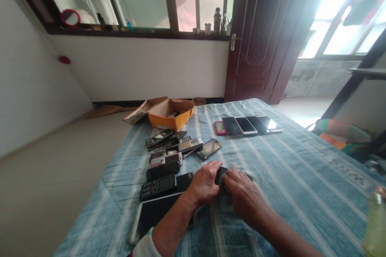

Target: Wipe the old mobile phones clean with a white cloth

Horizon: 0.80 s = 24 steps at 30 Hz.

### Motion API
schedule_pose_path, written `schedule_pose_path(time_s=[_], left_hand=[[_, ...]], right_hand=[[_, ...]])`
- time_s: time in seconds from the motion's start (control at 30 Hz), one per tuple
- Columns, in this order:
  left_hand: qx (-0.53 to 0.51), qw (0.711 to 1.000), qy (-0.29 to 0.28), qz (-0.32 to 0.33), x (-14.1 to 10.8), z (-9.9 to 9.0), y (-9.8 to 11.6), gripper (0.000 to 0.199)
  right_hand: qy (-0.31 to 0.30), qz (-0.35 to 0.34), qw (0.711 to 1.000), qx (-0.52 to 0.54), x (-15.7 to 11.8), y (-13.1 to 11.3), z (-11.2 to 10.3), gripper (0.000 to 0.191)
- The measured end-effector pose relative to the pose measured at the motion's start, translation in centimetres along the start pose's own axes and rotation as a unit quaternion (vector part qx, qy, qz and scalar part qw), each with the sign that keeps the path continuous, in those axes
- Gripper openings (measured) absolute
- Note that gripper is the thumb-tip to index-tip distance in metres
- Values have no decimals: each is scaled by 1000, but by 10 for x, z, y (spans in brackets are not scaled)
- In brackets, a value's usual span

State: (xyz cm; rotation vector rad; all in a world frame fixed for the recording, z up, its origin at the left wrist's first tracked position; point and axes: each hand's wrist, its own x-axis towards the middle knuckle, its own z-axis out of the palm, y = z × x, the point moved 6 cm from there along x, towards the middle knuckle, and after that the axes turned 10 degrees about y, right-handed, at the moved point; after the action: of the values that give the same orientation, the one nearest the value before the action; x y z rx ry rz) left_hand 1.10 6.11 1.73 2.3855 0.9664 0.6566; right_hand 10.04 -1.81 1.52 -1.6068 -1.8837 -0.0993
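Left fingers (215,164): gripping dark phone (221,173)
Right fingers (233,177): pinching whitish scrap (234,166) against it
Orange box (164,121): eleven o'clock
Phone row (245,125): one o'clock

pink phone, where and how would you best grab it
Probably pinch the pink phone by its near and far ends, coming from the left: it lies flat on the cloth with its left side free, while a dark phone sits close on its right.
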Motion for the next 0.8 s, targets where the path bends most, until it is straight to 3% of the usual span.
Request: schedule_pose_path(time_s=[0.17,0.57,0.7,0.8], left_hand=[[-22,1000,11,14,1,-1,2,59],[-2,997,70,-24,-5,9,11,59],[21,995,78,-52,-7,14,10,62],[27,994,76,-71,-8,15,12,66]], right_hand=[[-22,1,999,26,12,-6,8,27],[-19,-17,999,48,19,1,8,37],[-19,-28,999,17,20,5,5,31],[-4,8,999,-49,19,21,-1,23]])
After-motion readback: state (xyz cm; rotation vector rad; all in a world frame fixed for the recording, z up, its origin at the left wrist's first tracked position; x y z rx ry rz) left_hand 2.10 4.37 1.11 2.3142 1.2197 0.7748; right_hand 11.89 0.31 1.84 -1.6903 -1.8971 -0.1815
